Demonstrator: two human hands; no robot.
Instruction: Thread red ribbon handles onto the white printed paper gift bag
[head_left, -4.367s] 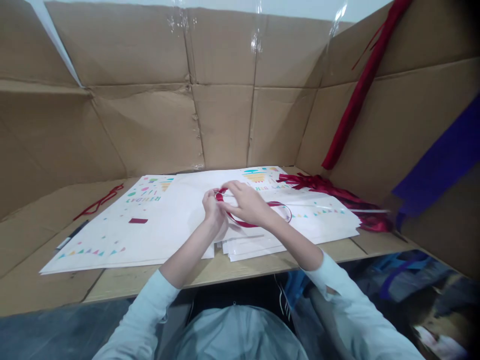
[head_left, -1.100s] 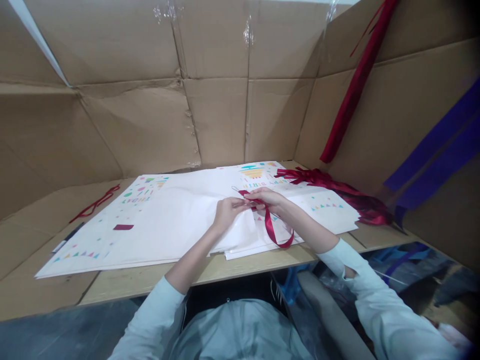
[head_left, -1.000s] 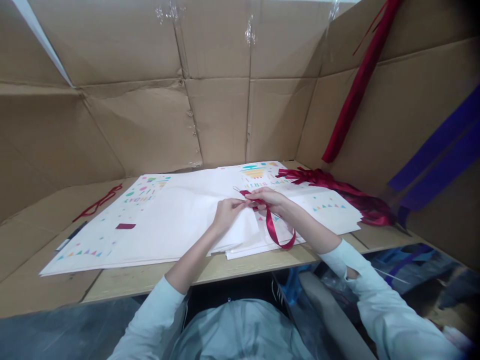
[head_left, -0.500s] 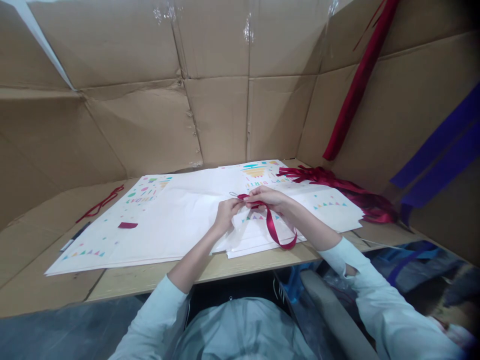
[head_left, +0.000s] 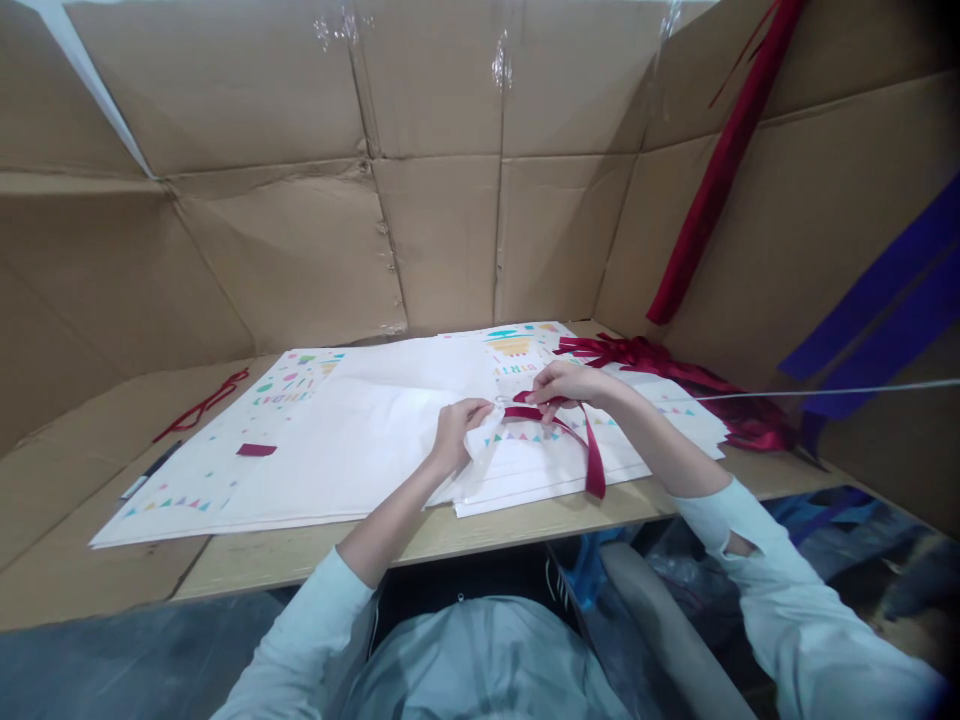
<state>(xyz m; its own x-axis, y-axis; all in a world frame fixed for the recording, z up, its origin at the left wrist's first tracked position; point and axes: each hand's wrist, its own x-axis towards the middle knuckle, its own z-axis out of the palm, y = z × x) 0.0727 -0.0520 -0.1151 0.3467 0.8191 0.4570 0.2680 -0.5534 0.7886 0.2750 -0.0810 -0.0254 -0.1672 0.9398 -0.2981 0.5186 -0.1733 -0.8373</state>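
Observation:
My left hand [head_left: 456,436] is closed in a pinch on the raised edge of a white printed sheet [head_left: 390,440], at the middle of the table. Just to its right, my right hand [head_left: 566,388] has its fingers closed on a dark red ribbon [head_left: 595,465]. One length of the ribbon runs from the sheet edge near my left fingertips to my right hand; a tail hangs down over the sheets below the right wrist. A thin pale line like a cord or rod [head_left: 825,392] extends rightward from behind my right forearm. Its near end is hidden by the hand.
Dark red ribbons [head_left: 720,395] lie heaped at the right. A thin red cord [head_left: 202,405], a dark pen-like object [head_left: 154,470] and a red scrap [head_left: 256,450] lie at the left. Cardboard walls [head_left: 435,230] enclose the table [head_left: 300,565]; red and purple ribbons hang at right.
My right hand has moved right, away from my left hand, drawing the ribbon out between them. The loop at my left fingertips is gone from there, and the pale line has swung up at the right.

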